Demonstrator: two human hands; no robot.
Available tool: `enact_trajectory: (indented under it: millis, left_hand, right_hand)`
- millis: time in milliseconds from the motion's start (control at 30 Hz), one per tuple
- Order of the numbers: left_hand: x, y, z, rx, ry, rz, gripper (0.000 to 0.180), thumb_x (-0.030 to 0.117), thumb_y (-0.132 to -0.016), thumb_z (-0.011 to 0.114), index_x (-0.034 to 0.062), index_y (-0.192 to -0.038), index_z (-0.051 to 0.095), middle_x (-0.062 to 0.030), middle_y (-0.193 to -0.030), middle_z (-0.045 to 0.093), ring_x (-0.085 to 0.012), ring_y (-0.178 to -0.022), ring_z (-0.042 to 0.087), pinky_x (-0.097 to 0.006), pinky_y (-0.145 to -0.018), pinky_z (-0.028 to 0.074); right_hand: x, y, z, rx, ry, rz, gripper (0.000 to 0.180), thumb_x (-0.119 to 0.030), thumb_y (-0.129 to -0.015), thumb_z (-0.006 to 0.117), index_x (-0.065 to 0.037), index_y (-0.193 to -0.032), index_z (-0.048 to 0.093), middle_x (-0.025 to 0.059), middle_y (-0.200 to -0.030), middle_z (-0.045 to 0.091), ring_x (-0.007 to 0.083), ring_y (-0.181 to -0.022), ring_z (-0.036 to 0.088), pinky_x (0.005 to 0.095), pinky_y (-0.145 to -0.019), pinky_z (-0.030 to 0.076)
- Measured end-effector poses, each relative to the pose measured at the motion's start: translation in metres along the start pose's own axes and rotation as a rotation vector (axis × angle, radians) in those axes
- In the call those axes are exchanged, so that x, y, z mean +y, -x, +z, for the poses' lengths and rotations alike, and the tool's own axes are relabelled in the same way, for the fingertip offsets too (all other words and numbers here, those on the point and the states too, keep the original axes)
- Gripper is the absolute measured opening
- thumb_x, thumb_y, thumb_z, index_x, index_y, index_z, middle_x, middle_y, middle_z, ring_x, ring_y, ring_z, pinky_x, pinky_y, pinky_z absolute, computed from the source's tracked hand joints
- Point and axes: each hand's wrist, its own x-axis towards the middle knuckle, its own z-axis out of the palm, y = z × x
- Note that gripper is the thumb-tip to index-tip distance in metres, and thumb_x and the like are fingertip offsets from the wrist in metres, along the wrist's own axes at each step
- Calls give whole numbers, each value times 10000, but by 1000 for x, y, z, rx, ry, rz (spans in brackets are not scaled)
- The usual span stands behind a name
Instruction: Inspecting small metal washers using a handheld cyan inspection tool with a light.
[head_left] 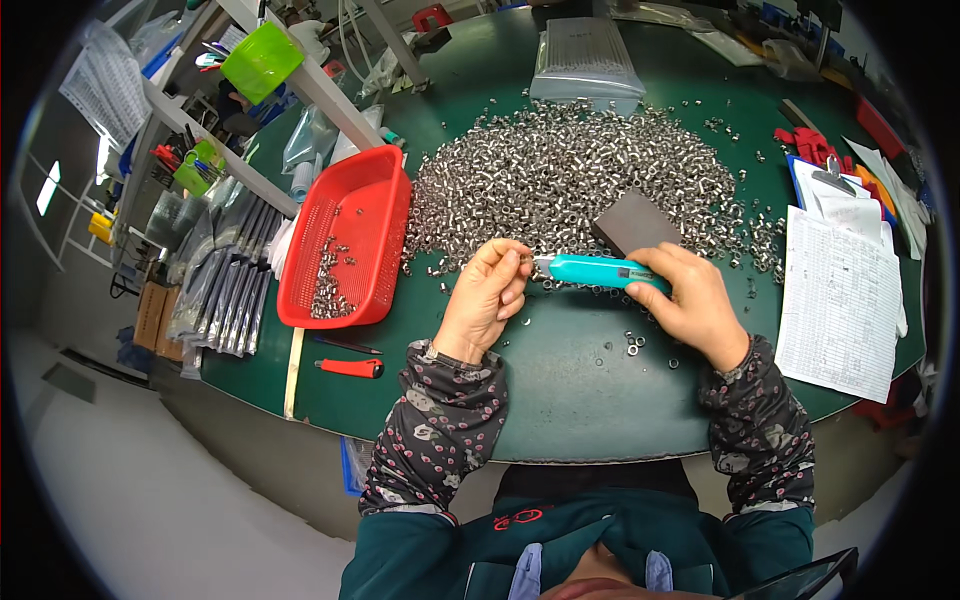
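My right hand [690,300] grips a teal utility knife [600,270] by its handle, the blade pointing left. At the blade tip, my left hand [484,298] pinches a small metal ring between thumb and forefinger, mostly covered by the fingertips. Just beyond both hands spreads a big heap of small shiny metal rings [560,170]. A dark grey rectangular block [636,222] lies at the heap's near edge, close to my right hand. Several loose rings [634,345] are scattered on the green tabletop [570,410] below the knife.
On the left stands a red plastic basket [392,240] with some rings inside. Nearer lie a red box cutter [350,368] and a dark pen [348,345]. Printed sheets [838,310] and a clipboard [835,180] occupy the right. A clear bag of parts [585,60] sits behind the heap.
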Motion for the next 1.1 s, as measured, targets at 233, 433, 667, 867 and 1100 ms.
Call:
enact_trajectory:
  millis: [233, 433, 667, 867, 1100]
  left_hand:
    - [1, -2, 5, 22, 60, 42, 98, 103, -897, 508, 66, -987, 523, -9, -837, 523, -33, -555, 384, -131, -381, 289]
    - [-3, -2, 0, -21, 62, 61, 95, 105, -890, 524, 75, -980, 523, 8, -860, 526, -32, -550, 369, -140, -387, 266]
    - [-7, -1, 2, -60, 133, 108, 84, 134, -903, 503, 91, -973, 517, -31, -917, 549, -37, -530, 355, -142, -402, 280]
    - [-9, -1, 0, -24, 118, 131, 101, 125, -895, 513, 63, -970, 540, -48, -914, 553, -38, -528, 363, -143, -397, 289]
    - [-13, -2, -4, 15, 127, 145, 107, 113, -892, 516, 35, -949, 563, -63, -909, 566, -37, -533, 377, -144, -393, 298]
  right_hand:
    - [3, -1, 5, -120, -134, 102, 254, -252, -776, 599, -72, -956, 615, 121, -804, 605, 296, -729, 585, 379, -637, 451]
    - [3, -2, 9, -206, -257, 182, 296, -274, -786, 596, -42, -968, 613, 146, -800, 617, 291, -727, 593, 365, -647, 453]
    - [9, 1, 16, -298, -487, 237, 335, -287, -824, 575, 12, -976, 596, 149, -771, 617, 212, -705, 594, 324, -656, 450]
    - [9, 2, 16, -321, -497, 260, 320, -267, -833, 571, 14, -985, 592, 147, -797, 627, 206, -732, 604, 326, -682, 454]
    - [2, 0, 12, -296, -389, 272, 295, -252, -819, 577, -1, -972, 603, 171, -809, 622, 275, -747, 611, 351, -676, 455]
